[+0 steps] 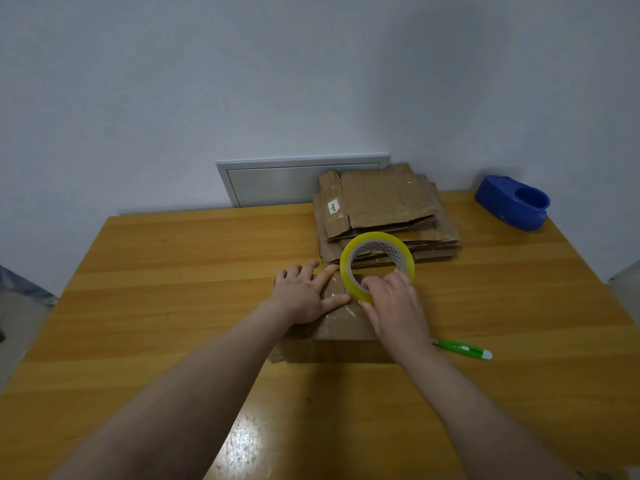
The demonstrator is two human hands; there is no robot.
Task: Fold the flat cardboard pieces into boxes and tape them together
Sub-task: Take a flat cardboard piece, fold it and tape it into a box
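Observation:
A folded brown cardboard box (pixel 337 336) stands on the wooden table (pixel 166 306) in front of me. My left hand (pixel 306 294) lies flat on its top with fingers spread, pressing clear tape down. My right hand (pixel 394 306) grips a yellowish roll of clear tape (pixel 375 263), which stands on edge over the box's far side. A strip of tape runs from the roll across the box top. Behind the roll lies a stack of flat cardboard pieces (pixel 384 209).
A green and white utility knife (pixel 464 348) lies on the table to the right of the box. A blue tape dispenser (pixel 512 202) sits at the far right corner. A grey wall panel (pixel 277 181) is behind the table.

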